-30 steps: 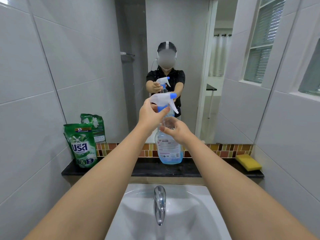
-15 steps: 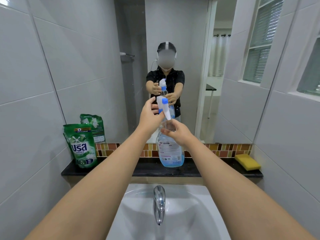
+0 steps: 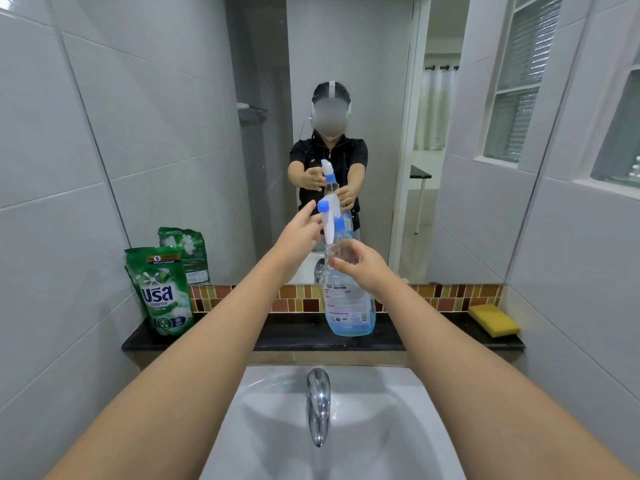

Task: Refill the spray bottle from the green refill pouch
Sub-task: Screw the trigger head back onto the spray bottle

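The clear spray bottle (image 3: 348,306), with a little blue liquid at its bottom, stands upright on the black ledge (image 3: 294,336). My right hand (image 3: 362,268) grips its neck. Its white spray head (image 3: 329,216) with a blue nozzle points left. My left hand (image 3: 299,233) is beside the head with its fingers spread, the fingertips touching it. The green refill pouch (image 3: 161,289) stands upright at the ledge's left end, apart from both hands.
A mirror above the ledge reflects me, the bottle and the pouch. A yellow sponge (image 3: 493,320) lies at the ledge's right end. The chrome faucet (image 3: 318,403) and white sink (image 3: 398,427) are below my arms. Tiled walls close in on both sides.
The spray head has turned, its nozzle swinging from right, toward me, then left. My left hand's fingers have loosened from the head. My right hand keeps holding the neck.
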